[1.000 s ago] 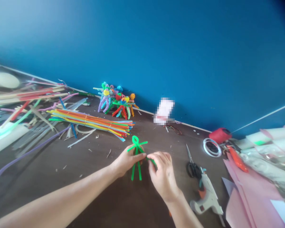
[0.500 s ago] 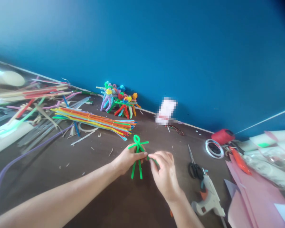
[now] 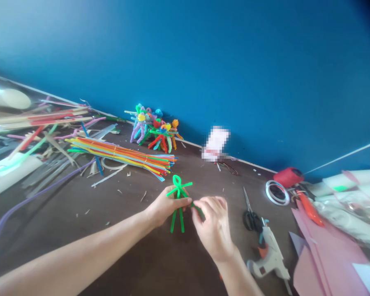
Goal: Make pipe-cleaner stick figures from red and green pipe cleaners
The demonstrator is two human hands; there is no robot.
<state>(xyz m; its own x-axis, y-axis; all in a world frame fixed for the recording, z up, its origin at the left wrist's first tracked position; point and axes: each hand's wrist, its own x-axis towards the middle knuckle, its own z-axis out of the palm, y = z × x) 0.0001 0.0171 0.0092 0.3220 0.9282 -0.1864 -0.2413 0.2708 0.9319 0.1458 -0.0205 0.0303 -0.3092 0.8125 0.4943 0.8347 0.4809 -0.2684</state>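
Observation:
A small figure bent from green pipe cleaner [image 3: 176,180], with a looped head, two arms and two legs, is pinched upright in my left hand [image 3: 168,204]. The thumb lies across its middle. To the right, my right hand [image 3: 214,220] is closed on a green pipe cleaner strand [image 3: 198,209] that slants down from the figure's body. The fingertips of both hands are close together. Part of the strand is hidden behind the fingers of my right hand.
A bundle of coloured pipe cleaners [image 3: 120,155] lies behind my left hand. Finished pipe cleaner figures [image 3: 157,129] stand by the blue wall. Scissors [image 3: 249,213], a glue gun [image 3: 269,257], a tape roll [image 3: 277,193] and pink sheets [image 3: 320,250] lie at right.
My right hand's fingers have shifted slightly along the green strand, with the thumb lower. My left hand still holds the figure in nearly the same place.

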